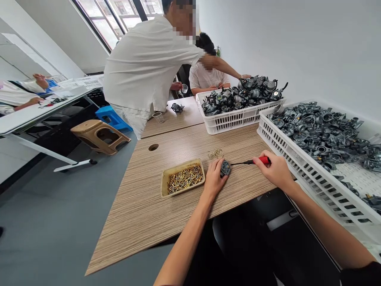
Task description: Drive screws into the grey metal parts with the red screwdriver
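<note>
My left hand (214, 177) is closed round a small grey metal part (225, 168) and holds it at the table top. In my right hand (275, 170) is the red handle of a screwdriver (263, 160); its dark shaft points left, with the tip close to the metal part. Just behind the part lies a small heap of brass pieces (215, 153). Left of my left hand stands a beige tray (163, 186) filled with small brass pieces.
A white crate (303, 167) of metal parts stands at the right. Behind the table's middle is another white crate (229, 124), heaped with carburetor-like parts; a standing person reaches into it. A clear cup (158, 116) and a dark part (177, 107) lie farther back. Another person sits behind.
</note>
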Demonstrator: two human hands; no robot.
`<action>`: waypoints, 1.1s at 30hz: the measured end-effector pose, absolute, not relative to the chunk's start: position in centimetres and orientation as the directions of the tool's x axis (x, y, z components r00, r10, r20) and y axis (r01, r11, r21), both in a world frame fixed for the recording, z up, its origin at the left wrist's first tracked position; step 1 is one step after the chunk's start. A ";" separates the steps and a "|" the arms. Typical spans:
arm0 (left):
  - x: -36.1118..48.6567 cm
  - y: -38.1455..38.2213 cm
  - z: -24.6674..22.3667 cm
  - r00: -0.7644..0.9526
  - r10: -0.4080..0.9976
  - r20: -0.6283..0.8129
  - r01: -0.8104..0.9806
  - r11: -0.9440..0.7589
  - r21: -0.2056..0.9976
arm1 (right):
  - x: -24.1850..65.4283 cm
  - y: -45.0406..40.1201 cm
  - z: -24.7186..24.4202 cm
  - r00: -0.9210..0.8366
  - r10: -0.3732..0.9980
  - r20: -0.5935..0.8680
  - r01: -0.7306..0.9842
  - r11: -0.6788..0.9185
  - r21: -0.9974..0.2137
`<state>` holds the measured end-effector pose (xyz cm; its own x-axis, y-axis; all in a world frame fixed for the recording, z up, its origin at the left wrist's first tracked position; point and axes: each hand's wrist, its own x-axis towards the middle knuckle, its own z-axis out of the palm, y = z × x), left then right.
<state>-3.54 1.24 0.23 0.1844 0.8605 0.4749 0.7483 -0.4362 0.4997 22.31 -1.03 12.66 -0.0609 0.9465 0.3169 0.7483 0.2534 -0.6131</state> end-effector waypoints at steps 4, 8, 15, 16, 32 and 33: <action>-3.5 1.2 0.3 0.181 0.862 0.473 0.746 -0.434 0.506 | 21.9 -1.0 12.2 -0.074 0.957 0.281 0.764 0.236 -0.601; -3.5 1.2 0.3 0.179 0.865 0.470 0.744 -0.431 0.510 | 21.9 -0.9 12.1 -0.083 0.953 0.292 0.746 0.254 -0.616; -3.6 1.1 0.3 0.182 0.860 0.477 0.745 -0.437 0.504 | 21.9 -1.0 12.2 -0.101 0.942 0.320 0.718 0.292 -0.632; -3.6 1.1 0.4 0.182 0.859 0.478 0.747 -0.437 0.502 | 21.9 -1.0 12.2 -0.106 0.941 0.321 0.718 0.296 -0.630; -3.3 0.8 0.9 0.164 0.867 0.470 0.756 -0.416 0.505 | 22.2 -0.8 12.1 -0.115 0.947 0.299 0.715 0.287 -0.637; -3.3 0.8 0.9 0.164 0.868 0.469 0.756 -0.416 0.505 | 22.2 -0.8 12.1 -0.113 0.948 0.298 0.716 0.286 -0.637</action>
